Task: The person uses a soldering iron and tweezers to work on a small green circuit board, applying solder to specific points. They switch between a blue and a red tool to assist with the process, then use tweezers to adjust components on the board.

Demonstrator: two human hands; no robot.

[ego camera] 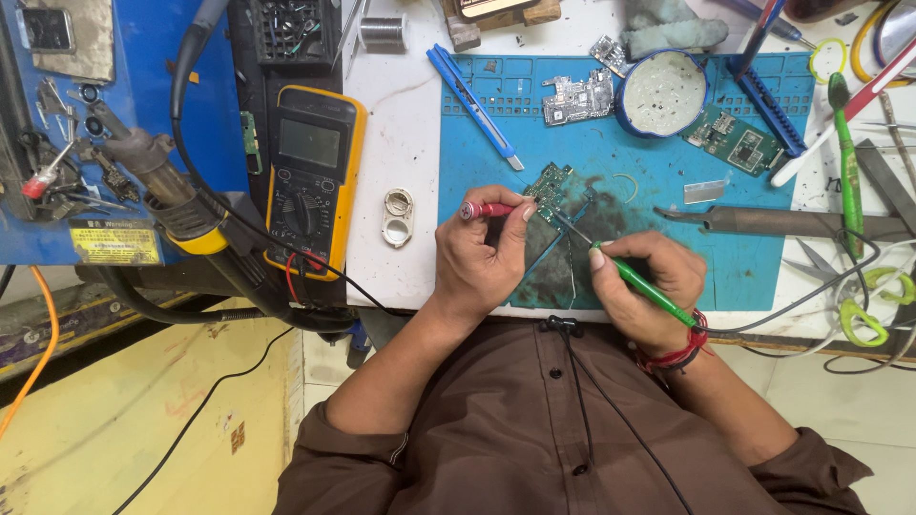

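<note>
A small green circuit board [553, 183] lies on the blue work mat [668, 238] near the table's front edge. My left hand [482, 257] grips a red-handled tool [485, 210] whose tip rests at the board's left edge. My right hand [641, 286] holds a green soldering iron [649, 291] like a pen, and its thin metal tip [572, 227] touches the mat just below the board. The iron's black cord runs off to the right.
A yellow multimeter [310, 176] sits left of the mat, with a hot-air handle [153, 181] and blue station beyond. A blue utility knife [472, 100], other boards [739, 141], a round tin [661, 93], tweezers [782, 221] and green scissors [873, 296] lie around.
</note>
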